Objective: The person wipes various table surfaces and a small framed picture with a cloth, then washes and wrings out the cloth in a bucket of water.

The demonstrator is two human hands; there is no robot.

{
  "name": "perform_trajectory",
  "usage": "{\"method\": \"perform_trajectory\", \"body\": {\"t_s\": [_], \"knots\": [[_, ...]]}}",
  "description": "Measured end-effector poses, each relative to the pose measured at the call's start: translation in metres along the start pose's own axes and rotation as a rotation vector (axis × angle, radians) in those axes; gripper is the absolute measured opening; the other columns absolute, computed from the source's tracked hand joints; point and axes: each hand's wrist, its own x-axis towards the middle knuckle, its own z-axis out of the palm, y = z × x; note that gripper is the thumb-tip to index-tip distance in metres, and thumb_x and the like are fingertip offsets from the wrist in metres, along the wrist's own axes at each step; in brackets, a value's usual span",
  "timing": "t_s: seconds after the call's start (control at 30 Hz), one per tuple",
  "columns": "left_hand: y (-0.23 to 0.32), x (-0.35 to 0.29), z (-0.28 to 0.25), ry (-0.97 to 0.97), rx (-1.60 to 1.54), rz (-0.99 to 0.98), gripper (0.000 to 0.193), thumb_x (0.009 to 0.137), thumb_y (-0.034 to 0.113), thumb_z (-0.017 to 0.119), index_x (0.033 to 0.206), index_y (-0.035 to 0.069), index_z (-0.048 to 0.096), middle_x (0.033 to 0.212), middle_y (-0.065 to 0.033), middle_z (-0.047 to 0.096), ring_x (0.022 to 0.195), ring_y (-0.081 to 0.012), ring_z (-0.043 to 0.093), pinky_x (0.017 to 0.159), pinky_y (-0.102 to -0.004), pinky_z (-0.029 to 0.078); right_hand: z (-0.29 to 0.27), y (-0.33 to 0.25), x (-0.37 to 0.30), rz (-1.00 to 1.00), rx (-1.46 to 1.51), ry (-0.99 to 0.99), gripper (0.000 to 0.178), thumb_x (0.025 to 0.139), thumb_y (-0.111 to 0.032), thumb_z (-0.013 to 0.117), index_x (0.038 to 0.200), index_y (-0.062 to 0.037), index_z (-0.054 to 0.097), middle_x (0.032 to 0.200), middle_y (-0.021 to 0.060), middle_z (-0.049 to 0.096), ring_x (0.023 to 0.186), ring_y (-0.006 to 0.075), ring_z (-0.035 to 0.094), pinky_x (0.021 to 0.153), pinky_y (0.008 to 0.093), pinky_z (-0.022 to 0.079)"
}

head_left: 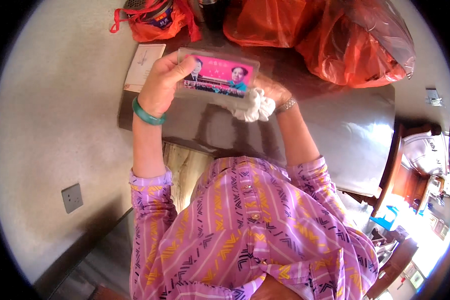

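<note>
My left hand (160, 82) grips the left end of a clear plaque (217, 75), its thumb over the front. The plaque has a pink printed picture inside a clear border and is held tilted above the dark tabletop. My right hand (274, 94) is behind the plaque's right end, closed on a bunched white cloth (255, 106). The cloth hangs out below the plaque's lower right corner. Most of my right fingers are hidden behind the plaque and cloth. A green bangle circles my left wrist and a metal band my right.
Large red plastic bags (355, 50) stand at the table's back right. A smaller red bag holding a tin (157, 17) sits back left, near a dark bottle (214, 12). A white paper (144, 67) lies by my left hand. The wall (60, 115) bounds the left side.
</note>
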Motion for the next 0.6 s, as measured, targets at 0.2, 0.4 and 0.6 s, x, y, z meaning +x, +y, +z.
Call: {"method": "perform_trajectory", "body": {"t_s": [0.2, 0.4, 0.6], "knots": [[-0.007, 0.01, -0.006, -0.16, 0.05, -0.076, 0.019, 0.09, 0.025, 0.057, 0.087, 0.006, 0.06, 0.08, 0.0067, 0.055, 0.075, -0.0031, 0.045, 0.07, -0.0209, 0.036, 0.028, -0.01, -0.007, 0.144, 0.519, -0.106, 0.041, 0.079, -0.025, 0.065, 0.112, -0.0012, 0.057, 0.102, 0.0074, 0.064, 0.084, 0.0132, 0.059, 0.077, 0.0293, 0.05], [-0.004, 0.016, -0.005, -0.147, 0.054, -0.049, 0.021, 0.089, 0.028, 0.058, 0.087, 0.007, 0.06, 0.081, 0.0066, 0.055, 0.077, -0.0027, 0.046, 0.071, -0.0213, 0.037, 0.024, 0.014, -0.015, 0.261, 0.692, -0.175, 0.042, 0.078, -0.022, 0.066, 0.113, -0.0016, 0.057, 0.108, 0.0091, 0.062, 0.095, 0.0168, 0.059, 0.086, 0.0321, 0.048], [-0.004, 0.023, -0.004, -0.464, 0.068, 0.057, 0.024, 0.087, 0.029, 0.06, 0.086, 0.005, 0.059, 0.086, 0.0025, 0.056, 0.081, -0.0066, 0.049, 0.075, -0.0225, 0.038, 0.054, 0.014, -0.017, 0.259, 0.657, -0.015, 0.048, 0.077, -0.032, 0.068, 0.11, 0.0008, 0.056, 0.101, 0.0097, 0.063, 0.089, 0.0174, 0.061, 0.077, 0.0292, 0.05]]}}
